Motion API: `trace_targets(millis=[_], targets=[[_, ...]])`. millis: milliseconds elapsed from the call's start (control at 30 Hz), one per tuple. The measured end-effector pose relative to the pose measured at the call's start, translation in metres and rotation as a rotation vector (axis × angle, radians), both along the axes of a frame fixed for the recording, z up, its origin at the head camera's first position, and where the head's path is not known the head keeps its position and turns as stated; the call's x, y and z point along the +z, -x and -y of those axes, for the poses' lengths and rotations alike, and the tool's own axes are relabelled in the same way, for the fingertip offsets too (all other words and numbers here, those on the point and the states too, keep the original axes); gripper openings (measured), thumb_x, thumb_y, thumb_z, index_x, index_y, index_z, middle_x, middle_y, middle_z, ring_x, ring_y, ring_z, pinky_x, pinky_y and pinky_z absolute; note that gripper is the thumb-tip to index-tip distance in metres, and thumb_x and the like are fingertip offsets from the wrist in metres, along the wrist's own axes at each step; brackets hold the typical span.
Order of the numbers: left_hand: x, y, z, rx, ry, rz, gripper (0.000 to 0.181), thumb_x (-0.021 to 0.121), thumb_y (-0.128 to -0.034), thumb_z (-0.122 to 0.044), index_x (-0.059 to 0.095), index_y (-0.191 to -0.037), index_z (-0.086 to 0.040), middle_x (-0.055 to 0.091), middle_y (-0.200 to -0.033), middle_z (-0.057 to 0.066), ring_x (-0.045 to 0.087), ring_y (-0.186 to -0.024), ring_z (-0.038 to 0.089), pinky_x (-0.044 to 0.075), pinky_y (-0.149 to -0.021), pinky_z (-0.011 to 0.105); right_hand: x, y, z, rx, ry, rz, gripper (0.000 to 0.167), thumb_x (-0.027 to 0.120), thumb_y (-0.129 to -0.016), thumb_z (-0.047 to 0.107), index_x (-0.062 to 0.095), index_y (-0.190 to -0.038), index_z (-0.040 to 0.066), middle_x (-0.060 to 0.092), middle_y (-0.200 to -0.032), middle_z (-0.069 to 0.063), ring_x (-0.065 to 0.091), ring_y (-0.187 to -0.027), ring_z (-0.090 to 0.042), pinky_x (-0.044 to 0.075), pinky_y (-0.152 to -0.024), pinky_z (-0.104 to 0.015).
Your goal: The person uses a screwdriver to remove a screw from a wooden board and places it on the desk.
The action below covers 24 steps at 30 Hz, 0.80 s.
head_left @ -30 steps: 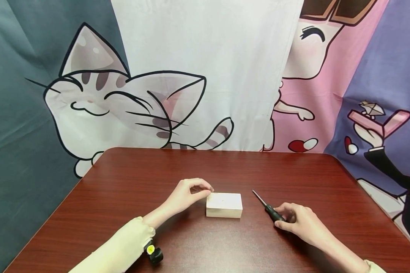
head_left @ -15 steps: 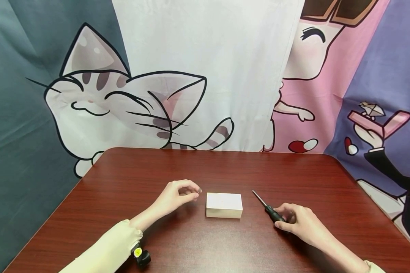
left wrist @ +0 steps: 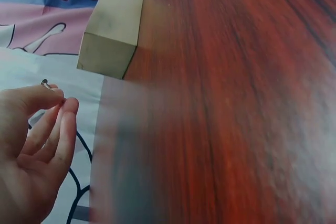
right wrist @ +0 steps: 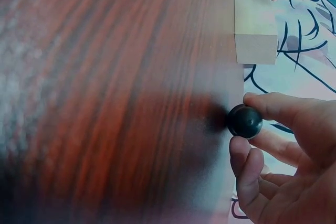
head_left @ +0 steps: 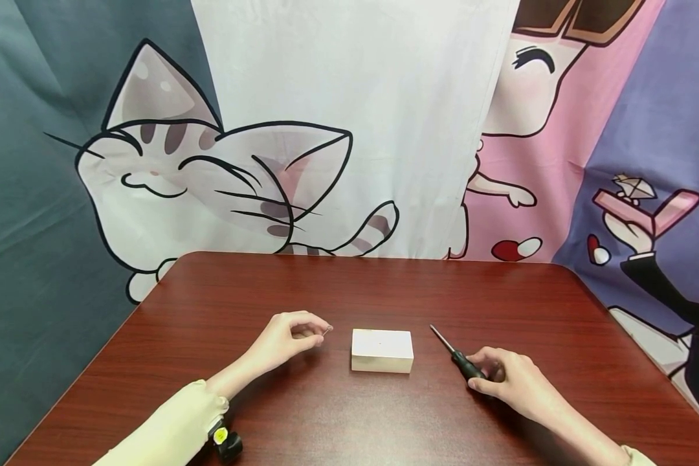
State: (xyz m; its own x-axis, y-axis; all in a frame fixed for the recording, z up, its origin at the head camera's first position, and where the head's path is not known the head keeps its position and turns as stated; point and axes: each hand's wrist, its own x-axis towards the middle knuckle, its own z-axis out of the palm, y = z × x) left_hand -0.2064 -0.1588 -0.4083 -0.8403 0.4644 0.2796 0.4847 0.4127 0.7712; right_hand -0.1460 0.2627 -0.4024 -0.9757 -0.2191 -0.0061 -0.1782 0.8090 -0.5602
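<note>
My left hand is to the left of a pale wooden block, apart from it. Between thumb and fingertips it pinches a small metal screw, whose head sticks out in the left wrist view; the rest is mostly hidden. The block lies flat and has a tiny dark dot on its top face. On the block's other side, my right hand holds a screwdriver by its black handle, the metal shaft angled up and left. In the right wrist view the round handle end shows between thumb and fingers.
All of this is on a reddish-brown wooden table with rounded far corners. Behind it hangs a cloth printed with a cartoon cat and figures. A small black camera is strapped to the left wrist.
The left hand has drawn away from the block's left edge, moving left with the screw in its fingertips. Right hand, screwdriver and block have stayed where they were.
</note>
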Motion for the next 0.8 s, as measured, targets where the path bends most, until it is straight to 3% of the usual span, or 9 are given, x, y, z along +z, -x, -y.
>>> trace_targets(millis=[333,567,800], targets=[[-0.001,0.000,0.014,0.073,0.084,-0.118,0.019,0.075,-0.0861,-0.009,0.077,-0.103,-0.018,0.073,-0.090,-0.006,0.062,-0.077,-0.002,0.053,-0.068,0.018,0.001,-0.001,0.000,0.008,0.002,-0.012,0.029,0.080,-0.081,0.031,0.071,-0.107,0.023,0.061,-0.076,0.009,0.052,-0.061,0.001,0.041,-0.057,-0.019],[-0.007,0.003,0.023,0.129,0.113,-0.155,0.018,0.076,-0.0839,-0.004,0.078,-0.100,-0.012,0.073,-0.086,0.001,0.062,-0.074,-0.001,0.053,-0.066,0.017,0.000,-0.003,0.002,-0.030,-0.045,-0.055,0.026,0.082,-0.079,0.030,0.073,-0.103,0.021,0.063,-0.072,0.012,0.051,-0.060,0.003,0.041,-0.056,-0.019],[-0.012,-0.003,0.034,0.242,0.187,-0.100,0.017,0.076,-0.0827,-0.003,0.078,-0.098,-0.011,0.071,-0.081,-0.005,0.060,-0.070,-0.001,0.052,-0.065,0.017,0.000,-0.004,0.002,-0.037,-0.046,-0.060,0.027,0.082,-0.080,0.030,0.073,-0.103,0.020,0.066,-0.072,0.012,0.053,-0.060,0.004,0.042,-0.056,-0.019]])
